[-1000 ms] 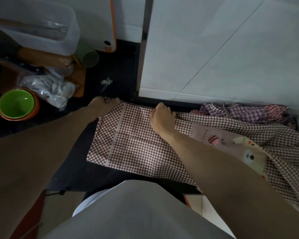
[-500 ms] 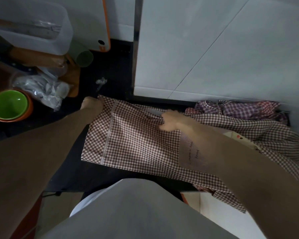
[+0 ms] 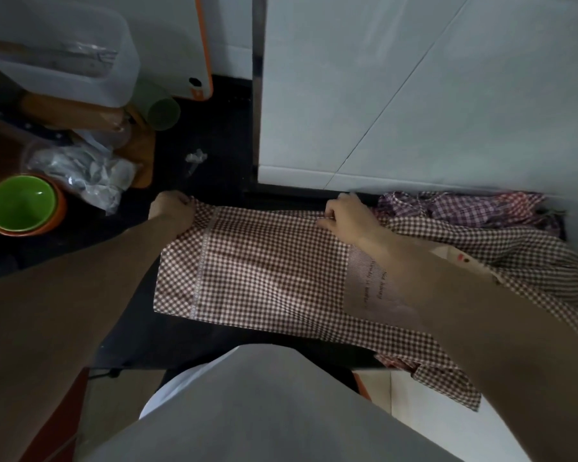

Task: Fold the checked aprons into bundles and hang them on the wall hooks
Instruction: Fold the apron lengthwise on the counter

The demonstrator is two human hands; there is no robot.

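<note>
Your brown checked apron (image 3: 267,271) lay lengthwise left to right across the worktop (image 3: 214,155). Your left hand (image 3: 172,210) and right hand (image 3: 346,216) each pinched its far edge. A second, purple apron (image 3: 464,208) lay bunched behind.

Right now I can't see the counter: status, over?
Both hands, left and right, pinch the brown checked apron's far edge. Apron flat, unfolded. Purple checked apron bunched beside.

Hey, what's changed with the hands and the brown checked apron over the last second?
The right hand lifted off the brown checked apron, where it lay flat, moved right along the far edge and now pinches it there. The fold it made now covers most of the cartoon pocket. The left hand kept gripping the far left corner. The purple checked apron and green bowl stayed put.
</note>
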